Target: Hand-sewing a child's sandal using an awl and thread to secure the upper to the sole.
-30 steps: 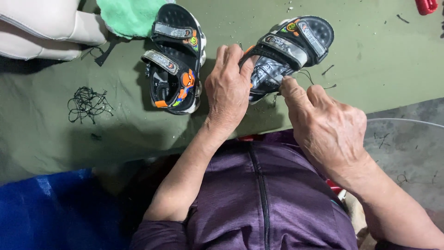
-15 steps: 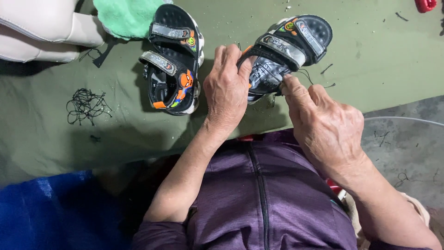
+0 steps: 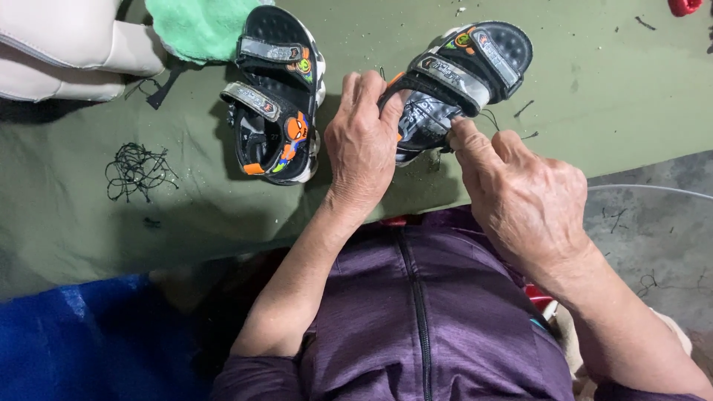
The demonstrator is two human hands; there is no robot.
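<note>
Nearest to us is our purple zip-up top point(image 3: 416, 312), filling the lower centre, with a blue sheet point(image 3: 82, 341) at 8 o'clock. Both forearms rise from it toward the desk point(image 3: 193, 215), which has a green surface.

Our left hand point(image 3: 364, 145) lies palm down at the centre, its grip closed over the heel end of the right-hand sandal point(image 3: 457, 82), fingers wrapped over the near edge. Our right hand point(image 3: 520, 197) sits at 3 o'clock from the left hand; its thumb and forefinger are pinched together at the sandal's side, just beside a thin dark thread point(image 3: 494, 119). We cannot tell whether the thread itself is caught in the pinch.

The held sandal is dark with grey straps and coloured patches; it lies tilted, toe toward 1 o'clock, touching both hands. A second sandal point(image 3: 276, 96) of the same kind lies on the desk at 10 o'clock from the left hand, near it but apart.

A tangle of black thread point(image 3: 137, 169) lies at 9 o'clock. Farther off, a green cloth point(image 3: 197, 30) touches the second sandal's toe at 11 o'clock, beside a cream padded object point(image 3: 63, 48). A small red object point(image 3: 683, 6) sits at 1 o'clock.
</note>
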